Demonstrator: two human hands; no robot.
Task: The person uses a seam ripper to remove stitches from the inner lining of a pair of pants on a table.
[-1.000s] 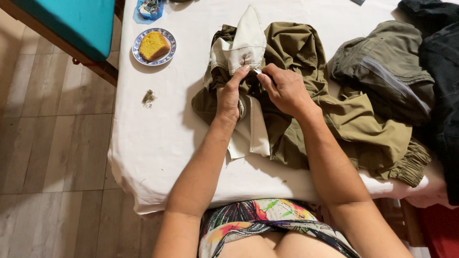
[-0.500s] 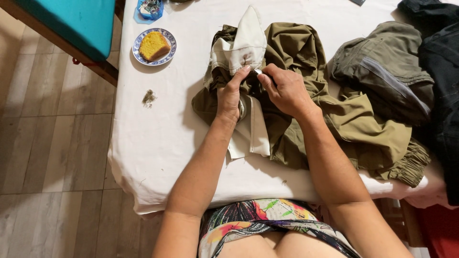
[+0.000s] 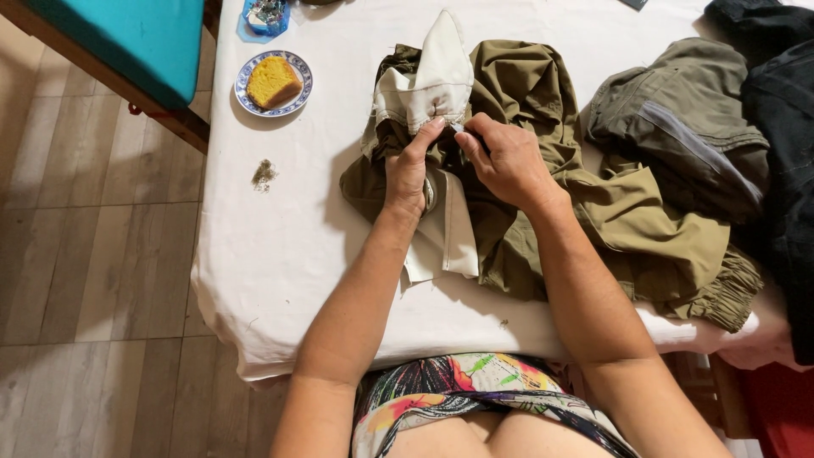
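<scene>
An olive green garment (image 3: 593,195) lies crumpled on the white-covered table (image 3: 288,229). Its cream pocket lining (image 3: 432,76) is pulled out and points away from me. My left hand (image 3: 409,168) pinches the fabric at the base of that lining. My right hand (image 3: 502,157) holds a small slim tool against the same seam, fingers closed around it; most of the tool is hidden.
A blue-rimmed plate with a yellow sponge slice (image 3: 273,81) sits at the table's far left. A small clump of threads (image 3: 264,173) lies near the left edge. A grey-green garment (image 3: 678,127) and dark clothing (image 3: 780,127) lie at the right. A teal cushion (image 3: 127,38) is beside the table.
</scene>
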